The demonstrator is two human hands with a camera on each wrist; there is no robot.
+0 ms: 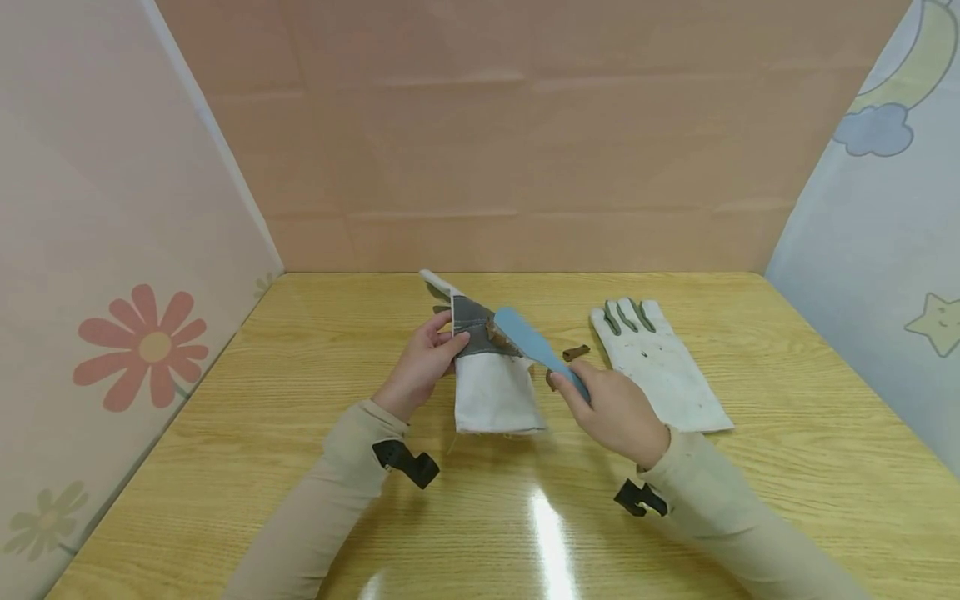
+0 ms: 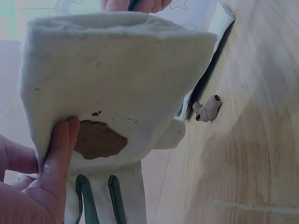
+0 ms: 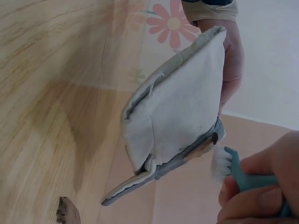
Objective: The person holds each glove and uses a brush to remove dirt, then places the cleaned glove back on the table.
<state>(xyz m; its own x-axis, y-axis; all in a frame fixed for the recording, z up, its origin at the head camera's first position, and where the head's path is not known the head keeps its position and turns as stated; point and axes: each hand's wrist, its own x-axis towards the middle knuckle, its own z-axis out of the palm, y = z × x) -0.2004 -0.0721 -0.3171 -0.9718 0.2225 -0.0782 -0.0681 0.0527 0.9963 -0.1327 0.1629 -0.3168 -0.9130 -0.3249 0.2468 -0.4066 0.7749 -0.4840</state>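
My left hand (image 1: 422, 362) pinches the side of a white and grey work glove (image 1: 495, 396), holding it raised over the table with its cuff toward me. A brown, mud-like patch (image 2: 100, 140) shows on the glove in the left wrist view, with small dark specks near it. My right hand (image 1: 618, 412) grips a light blue brush (image 1: 534, 337) by its handle. White bristles (image 3: 221, 164) show in the right wrist view, right beside the glove's brown-stained grey part (image 3: 200, 149).
A second white work glove (image 1: 667, 371) with green trim between its fingers lies flat on the right. Brown lumps (image 1: 576, 352) sit on the wooden table (image 1: 300, 358) between the gloves. Walls stand behind and at both sides.
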